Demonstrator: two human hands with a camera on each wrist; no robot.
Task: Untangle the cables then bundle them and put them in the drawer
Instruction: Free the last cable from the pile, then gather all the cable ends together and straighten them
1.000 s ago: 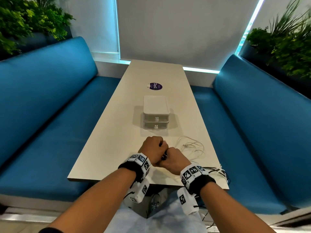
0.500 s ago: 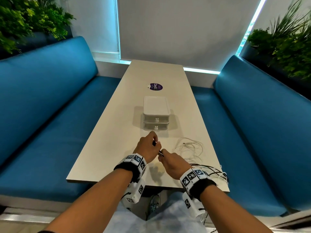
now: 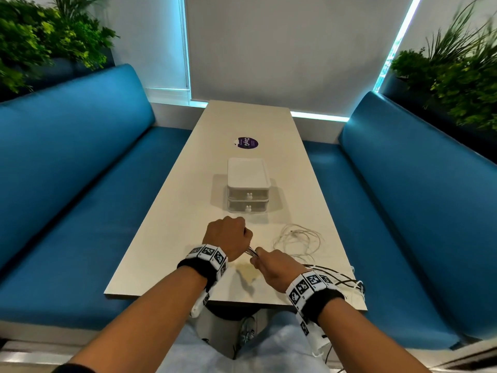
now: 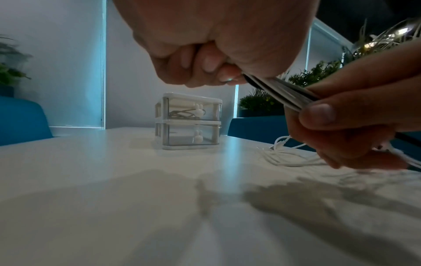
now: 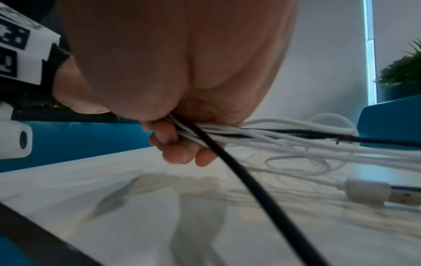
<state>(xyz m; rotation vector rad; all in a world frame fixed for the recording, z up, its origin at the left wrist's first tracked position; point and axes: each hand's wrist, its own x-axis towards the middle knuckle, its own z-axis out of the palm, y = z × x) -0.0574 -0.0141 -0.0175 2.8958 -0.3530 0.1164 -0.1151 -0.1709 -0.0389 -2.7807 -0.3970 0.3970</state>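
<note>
Both my hands grip one bunch of black and white cables (image 3: 252, 253) just above the near end of the table (image 3: 172, 238). My left hand (image 3: 228, 238) is a fist round the bunch (image 4: 280, 93), and my right hand (image 3: 271, 266) pinches it a little to the right (image 5: 191, 129). Strands trail from my right hand to the table's near right corner (image 3: 341, 279). A loose white cable (image 3: 298, 239) lies coiled to the right. The small two-drawer box (image 3: 248, 191) stands behind my hands with both drawers closed; the top drawer (image 4: 189, 109) holds a cable.
Blue benches (image 3: 67, 170) run along both sides of the table. A purple sticker (image 3: 248, 143) lies beyond the box. A white USB plug (image 5: 373, 192) rests on the table by my right hand. Plants (image 3: 457, 68) stand behind the benches.
My hands were pressed together a second ago. They have drawn apart along the cable bunch, the left moving forward and left, the right staying near.
</note>
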